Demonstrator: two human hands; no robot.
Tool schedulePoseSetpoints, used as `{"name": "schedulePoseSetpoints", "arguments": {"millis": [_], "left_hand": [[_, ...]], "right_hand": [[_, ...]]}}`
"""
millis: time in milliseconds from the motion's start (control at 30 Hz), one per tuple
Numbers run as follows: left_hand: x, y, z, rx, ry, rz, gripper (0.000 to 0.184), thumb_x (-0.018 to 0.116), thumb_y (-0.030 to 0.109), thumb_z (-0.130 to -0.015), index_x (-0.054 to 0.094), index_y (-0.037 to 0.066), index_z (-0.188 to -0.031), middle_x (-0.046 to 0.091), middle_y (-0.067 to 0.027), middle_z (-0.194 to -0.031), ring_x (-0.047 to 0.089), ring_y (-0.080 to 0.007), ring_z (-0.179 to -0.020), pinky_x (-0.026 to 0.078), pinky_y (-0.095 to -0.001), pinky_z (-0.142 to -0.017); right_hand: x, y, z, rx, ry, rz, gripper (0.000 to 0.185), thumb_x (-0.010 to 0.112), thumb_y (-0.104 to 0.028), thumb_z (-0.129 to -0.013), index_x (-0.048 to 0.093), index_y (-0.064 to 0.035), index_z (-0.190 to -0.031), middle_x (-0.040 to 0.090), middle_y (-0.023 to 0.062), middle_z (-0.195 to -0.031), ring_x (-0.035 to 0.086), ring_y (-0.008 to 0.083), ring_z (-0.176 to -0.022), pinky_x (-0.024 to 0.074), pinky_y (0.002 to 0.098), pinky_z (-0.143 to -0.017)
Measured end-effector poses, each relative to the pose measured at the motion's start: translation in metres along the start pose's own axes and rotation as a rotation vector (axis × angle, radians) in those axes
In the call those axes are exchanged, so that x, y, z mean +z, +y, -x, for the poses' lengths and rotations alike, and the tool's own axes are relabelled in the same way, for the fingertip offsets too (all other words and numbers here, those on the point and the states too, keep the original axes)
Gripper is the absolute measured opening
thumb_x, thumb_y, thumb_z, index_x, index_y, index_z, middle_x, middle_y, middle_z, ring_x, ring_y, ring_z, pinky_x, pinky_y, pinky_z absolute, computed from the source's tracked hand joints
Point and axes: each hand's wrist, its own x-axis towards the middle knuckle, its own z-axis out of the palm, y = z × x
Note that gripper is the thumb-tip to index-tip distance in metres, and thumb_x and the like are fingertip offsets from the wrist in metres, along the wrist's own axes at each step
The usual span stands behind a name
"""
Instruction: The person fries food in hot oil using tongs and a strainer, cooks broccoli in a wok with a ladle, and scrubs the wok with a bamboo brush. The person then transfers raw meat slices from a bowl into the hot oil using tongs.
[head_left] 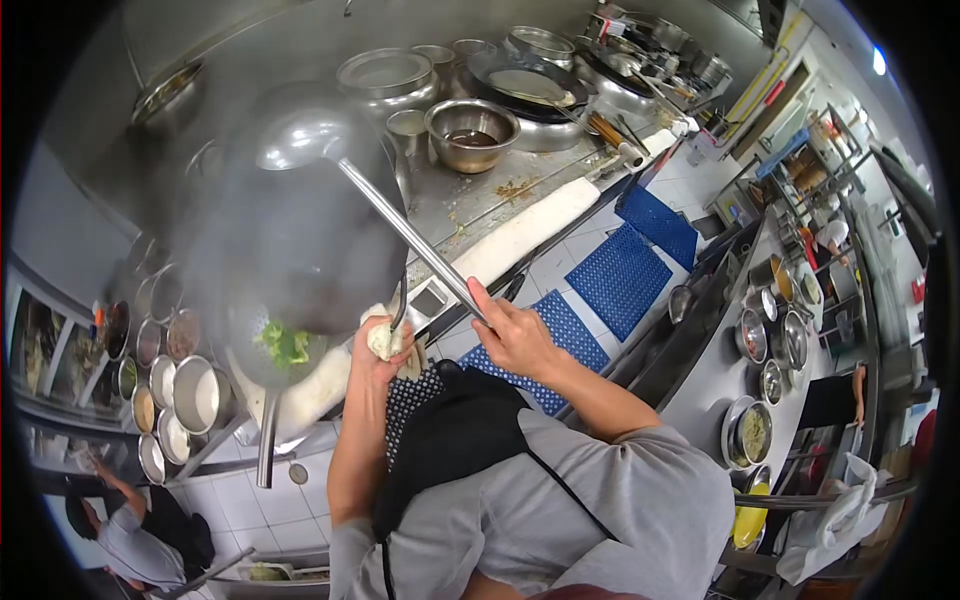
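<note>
My right hand [515,335] is closed around the steel handle of a ladle [400,225]. The ladle's bowl is up over a dark wok [345,265], blurred by steam. My left hand [383,345] grips the wok's handle through a folded white cloth [382,340]. Near the wok's lower rim, a round metal strainer [255,370] holds bright green vegetables [287,343] that look like broccoli. Its handle points down toward the floor. Steam hides most of the wok's inside.
A steel bowl [472,135] of dark liquid stands on the stove top, near another wok [525,85]. Several ingredient containers [197,395] are at the left. Blue mats [620,280] lie on the floor. Bowls line a counter [700,390] at right. A co-worker [140,530] is at lower left.
</note>
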Motion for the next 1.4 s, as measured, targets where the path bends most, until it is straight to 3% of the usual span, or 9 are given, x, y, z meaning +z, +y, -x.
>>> {"name": "schedulePoseSetpoints", "arguments": {"millis": [233,333,467,733,800,900,1000,1200,1400], "left_hand": [[-0.004,0.060,-0.014,0.347,0.335,-0.001,0.014,0.054,0.022,-0.085,0.058,0.010,-0.078,0.057,-0.0054,-0.061,0.053,-0.0165,-0.044,0.036,-0.0241,-0.030],[0.006,0.088,-0.021,0.375,0.500,-0.145,0.012,0.054,0.020,-0.088,0.054,0.016,-0.076,0.057,0.0010,-0.061,0.053,-0.0128,-0.045,0.032,-0.0256,-0.030],[0.010,0.118,-0.044,0.391,0.493,-0.114,0.015,0.055,0.024,-0.086,0.056,0.016,-0.073,0.056,-0.0002,-0.058,0.052,-0.0133,-0.042,0.031,-0.0236,-0.028],[0.012,0.148,-0.091,0.341,0.617,-0.091,0.021,0.053,0.032,-0.088,0.058,0.017,-0.074,0.057,-0.0006,-0.059,0.053,-0.0156,-0.043,0.031,-0.0232,-0.027],[0.008,0.153,-0.099,0.352,0.637,-0.064,0.021,0.052,0.031,-0.088,0.058,0.016,-0.073,0.059,-0.0006,-0.059,0.055,-0.0157,-0.044,0.032,-0.0232,-0.027],[0.005,0.163,-0.108,0.326,0.653,-0.068,0.023,0.052,0.031,-0.087,0.058,0.015,-0.071,0.058,-0.0010,-0.057,0.054,-0.0159,-0.042,0.033,-0.0239,-0.027],[0.005,0.170,-0.110,0.300,0.670,-0.085,0.020,0.054,0.028,-0.085,0.057,0.015,-0.070,0.057,-0.0011,-0.056,0.053,-0.0156,-0.040,0.034,-0.0247,-0.026],[0.010,0.177,-0.105,0.308,0.722,-0.055,0.018,0.057,0.027,-0.084,0.056,0.016,-0.070,0.055,-0.0004,-0.056,0.051,-0.0148,-0.040,0.031,-0.0234,-0.027],[0.007,0.178,-0.106,0.310,0.712,-0.064,0.017,0.061,0.027,-0.083,0.055,0.017,-0.071,0.054,-0.0001,-0.056,0.051,-0.0148,-0.040,0.031,-0.0232,-0.027]], "right_hand": [[0.000,0.022,-0.026,0.138,0.099,-0.199,0.061,0.065,-0.008,-0.085,0.041,0.0039,-0.139,0.065,0.0228,-0.084,0.064,0.0305,-0.061,0.0516,0.0358,-0.058],[-0.001,0.028,-0.067,0.159,0.160,-0.364,0.059,0.063,-0.001,-0.084,0.042,0.0031,-0.140,0.064,0.0130,-0.074,0.053,0.0099,-0.052,0.0453,0.0259,-0.050],[-0.007,0.028,-0.155,0.126,0.061,-0.631,0.059,0.061,-0.001,-0.085,0.042,0.0033,-0.140,0.057,-0.0004,-0.073,0.047,0.0040,-0.053,0.0412,0.0215,-0.046],[0.010,-0.043,-0.438,-0.081,-0.363,-0.740,0.064,0.062,-0.003,-0.080,0.041,0.0022,-0.141,0.053,0.0026,-0.060,0.049,0.0097,-0.042,0.0396,0.0273,-0.038],[0.037,-0.064,-0.500,-0.083,-0.359,-0.688,0.044,0.063,-0.002,-0.079,0.058,0.0068,-0.122,0.053,0.0044,-0.058,0.051,0.0122,-0.042,0.0409,0.0281,-0.039],[0.085,-0.088,-0.589,-0.095,-0.401,-0.557,0.007,0.063,-0.002,-0.074,0.059,0.0047,-0.072,0.059,0.0100,-0.059,0.058,0.0191,-0.046,0.0455,0.0334,-0.045],[0.118,-0.110,-0.641,-0.029,-0.428,-0.566,0.016,0.063,0.001,-0.079,0.057,0.0065,-0.065,0.057,0.0094,-0.059,0.056,0.0175,-0.045,0.0435,0.0319,-0.039],[0.133,-0.115,-0.689,0.163,-0.607,-0.775,0.009,0.065,0.000,-0.081,0.061,0.0040,-0.074,0.060,0.0103,-0.062,0.058,0.0175,-0.047,0.0479,0.0316,-0.040],[0.132,-0.068,-0.662,0.425,-0.714,-1.572,0.009,0.060,-0.006,-0.087,0.055,-0.0006,-0.082,0.059,0.0066,-0.068,0.056,0.0109,-0.053,0.0473,0.0236,-0.044]]}}
